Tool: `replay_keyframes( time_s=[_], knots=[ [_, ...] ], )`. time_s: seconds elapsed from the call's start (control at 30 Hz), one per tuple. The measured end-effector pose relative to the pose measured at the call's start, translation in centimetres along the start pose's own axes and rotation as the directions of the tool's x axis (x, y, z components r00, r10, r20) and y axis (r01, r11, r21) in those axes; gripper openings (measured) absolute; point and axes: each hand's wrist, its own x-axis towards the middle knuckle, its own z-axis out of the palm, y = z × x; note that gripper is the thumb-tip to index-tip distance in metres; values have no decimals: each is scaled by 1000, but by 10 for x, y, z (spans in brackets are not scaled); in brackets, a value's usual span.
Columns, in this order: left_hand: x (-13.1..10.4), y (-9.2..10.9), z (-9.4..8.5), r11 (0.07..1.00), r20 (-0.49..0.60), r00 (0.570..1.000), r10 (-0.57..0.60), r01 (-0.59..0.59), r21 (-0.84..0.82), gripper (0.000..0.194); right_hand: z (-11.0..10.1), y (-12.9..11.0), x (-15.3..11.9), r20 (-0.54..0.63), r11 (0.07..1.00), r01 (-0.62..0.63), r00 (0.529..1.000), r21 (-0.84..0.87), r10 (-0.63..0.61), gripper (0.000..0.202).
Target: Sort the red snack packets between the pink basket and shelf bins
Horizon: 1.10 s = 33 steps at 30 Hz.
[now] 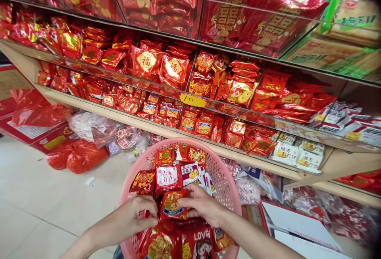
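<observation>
A pink perforated plastic basket [126,189] stands below the shelves, filled with wrapped snack packets. In it, my right hand [205,205] grips the right side of a red-and-gold snack packet [171,204], thumb on its front. My left hand [141,207] lies just left of that packet, its fingers curled and closed round a bit of red wrapper, mostly hidden. Beyond the hands are a white-and-red packet [168,177] and several white-and-purple packets [190,173]. Nearer to me lie a large red-gold packet [160,245] and a red packet marked LOVE [200,245].
Tiered shelves with clear dividers hold many red packets [145,62]; a yellow tag [193,100] reads 10. Red plastic bags [79,156] lie on the tiled floor [29,195] at left. An open white box [297,227] sits at right, beside bagged goods under the shelf.
</observation>
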Motion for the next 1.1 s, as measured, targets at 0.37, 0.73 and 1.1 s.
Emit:
replay_keyframes(
  time_s=[0.37, 0.73, 1.1],
  knots=[
    [1, -3, -1, 1000, 10, 1000, 9, -9, 1, 18, -8, 4, -2, -23, 993, 32, 999, -113, -35, 49],
    [-1, -8, 3, 999, -18, 999, 43, -44, -18, 15, -16, -11, -23, 30, 977, 124, 992, -173, -121, 43],
    [-7, -2, -1, 998, -17, 998, 53, -54, -37, 21, 11, 1, -62, 120, 923, 303, 952, -237, -281, 48]
  ],
)
